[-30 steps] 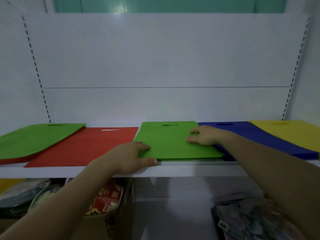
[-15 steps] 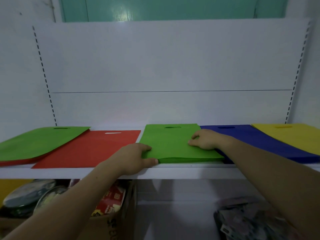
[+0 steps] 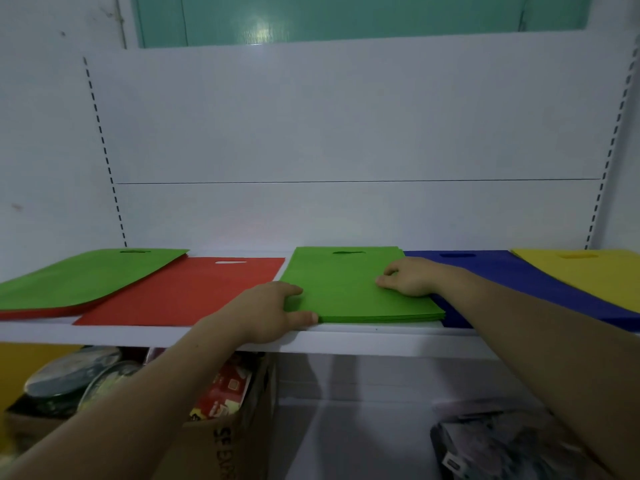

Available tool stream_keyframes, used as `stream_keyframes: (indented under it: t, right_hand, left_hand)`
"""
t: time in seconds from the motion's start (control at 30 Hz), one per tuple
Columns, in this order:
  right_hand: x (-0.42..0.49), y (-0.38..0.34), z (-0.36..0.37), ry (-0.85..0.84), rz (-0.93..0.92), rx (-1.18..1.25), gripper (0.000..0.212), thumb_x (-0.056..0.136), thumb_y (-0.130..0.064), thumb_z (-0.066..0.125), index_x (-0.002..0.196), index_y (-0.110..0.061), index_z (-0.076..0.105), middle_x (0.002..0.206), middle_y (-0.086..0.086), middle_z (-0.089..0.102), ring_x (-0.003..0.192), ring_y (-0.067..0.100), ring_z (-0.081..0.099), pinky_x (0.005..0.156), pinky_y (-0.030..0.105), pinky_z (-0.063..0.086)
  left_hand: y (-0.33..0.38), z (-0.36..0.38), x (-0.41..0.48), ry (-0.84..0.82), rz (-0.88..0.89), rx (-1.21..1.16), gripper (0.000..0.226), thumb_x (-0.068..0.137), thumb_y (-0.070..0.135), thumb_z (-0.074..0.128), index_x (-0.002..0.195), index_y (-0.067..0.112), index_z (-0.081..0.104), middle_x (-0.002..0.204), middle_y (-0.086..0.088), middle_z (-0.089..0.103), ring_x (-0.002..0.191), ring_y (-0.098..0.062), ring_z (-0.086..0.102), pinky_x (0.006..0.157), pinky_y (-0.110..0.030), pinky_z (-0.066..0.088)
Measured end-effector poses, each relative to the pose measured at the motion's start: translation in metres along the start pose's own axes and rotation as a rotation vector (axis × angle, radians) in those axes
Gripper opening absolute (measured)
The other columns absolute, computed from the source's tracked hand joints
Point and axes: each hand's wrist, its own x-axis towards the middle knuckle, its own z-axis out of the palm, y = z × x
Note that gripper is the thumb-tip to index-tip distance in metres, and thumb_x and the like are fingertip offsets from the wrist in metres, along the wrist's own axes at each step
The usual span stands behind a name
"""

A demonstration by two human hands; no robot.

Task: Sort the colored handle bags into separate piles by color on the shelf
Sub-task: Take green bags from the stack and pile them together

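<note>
Two hands on green pile (image 3: pixel 349 289), yellow pile (image 3: pixel 588 271) cut off right

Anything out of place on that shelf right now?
Yes: a green bag at the far left lies askew on top of red bags, apart from the green pile that both hands are squaring up mid-shelf.

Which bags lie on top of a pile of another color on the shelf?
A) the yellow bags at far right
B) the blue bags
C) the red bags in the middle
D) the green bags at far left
D: the green bags at far left rest on red bags whose edges show beneath them.
</note>
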Motion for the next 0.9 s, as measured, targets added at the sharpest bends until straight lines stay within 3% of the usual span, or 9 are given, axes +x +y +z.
stream_keyframes:
  t: [0.33,0.67,0.9]
  right_hand:
    - [0.000,-0.072,-0.019,0.120,-0.007,-0.075,0.065,0.095,-0.056,0.040,0.142,-0.010,0.042,0.148,0.010,0.039,0.133,0.027,0.039,0.105,0.033,0.034]
    - [0.008,-0.271,0.002,0.157,-0.194,-0.016,0.063,0.095,-0.053,0.044,0.143,-0.013,0.040,0.148,0.009,0.040,0.133,0.026,0.039,0.104,0.031,0.033]
    - [0.022,-0.398,0.032,0.152,-0.277,0.029,0.062,0.093,-0.054,0.047,0.141,-0.015,0.042,0.147,0.009,0.042,0.132,0.027,0.041,0.103,0.032,0.035]
  left_hand:
    - [-0.057,-0.031,-0.033,0.094,-0.018,-0.052,0.068,0.087,0.053,0.056,0.144,0.024,0.035,0.151,0.001,0.034,0.137,-0.018,0.033,0.109,-0.029,0.026]
    - [-0.207,-0.079,-0.123,0.158,-0.170,-0.054,0.067,0.087,0.052,0.056,0.144,0.024,0.035,0.147,0.000,0.040,0.130,-0.018,0.042,0.106,-0.032,0.033]
    - [-0.310,-0.102,-0.181,0.226,-0.242,0.019,0.067,0.088,0.053,0.054,0.145,0.023,0.034,0.150,0.004,0.036,0.137,-0.016,0.034,0.110,-0.031,0.027]
